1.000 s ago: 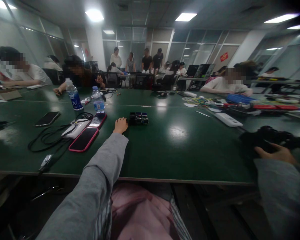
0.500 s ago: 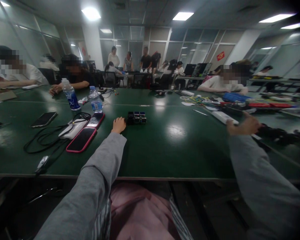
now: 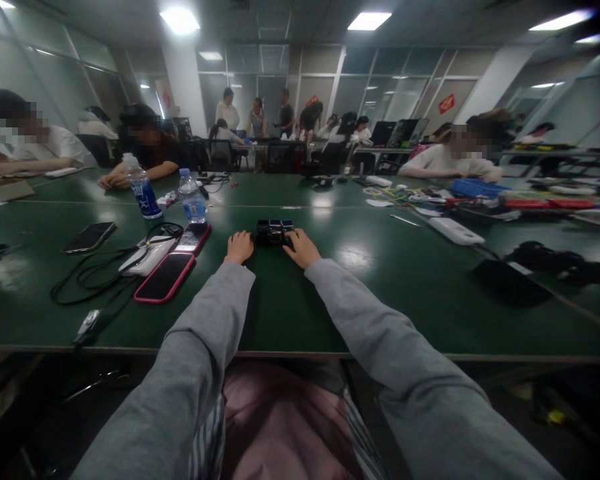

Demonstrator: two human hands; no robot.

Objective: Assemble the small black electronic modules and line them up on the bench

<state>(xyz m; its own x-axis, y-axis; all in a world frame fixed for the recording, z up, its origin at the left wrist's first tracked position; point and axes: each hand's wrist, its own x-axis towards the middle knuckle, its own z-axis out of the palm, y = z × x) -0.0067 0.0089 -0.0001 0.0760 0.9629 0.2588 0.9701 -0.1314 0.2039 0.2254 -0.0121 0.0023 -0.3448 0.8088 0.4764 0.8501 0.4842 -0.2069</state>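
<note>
A small cluster of dark rectangular blocks (image 3: 274, 231), some with bluish shiny tops, sits on the green table in front of me; their exact kind is too small to tell. My left hand (image 3: 239, 247) rests palm down just left of the cluster, fingers extended and a little bent, apparently not gripping it. On the other side, my right hand (image 3: 303, 248) reaches the cluster's right end, its thumb and fingers apart and the fingertips at or against the blocks. Whether they touch is hard to make out.
Left of my hands lie a pink-rimmed phone (image 3: 165, 277), a second phone (image 3: 194, 237), a white power bank (image 3: 147, 257) with black cables, and two bottles (image 3: 193, 197). Rightward are a white device (image 3: 455, 231), tangled wires and a blue tray (image 3: 477, 188). Other people sit across the table.
My right hand has come from the white device at the right, across the table, to the right end of the block cluster. My left hand has stayed beside the cluster.
</note>
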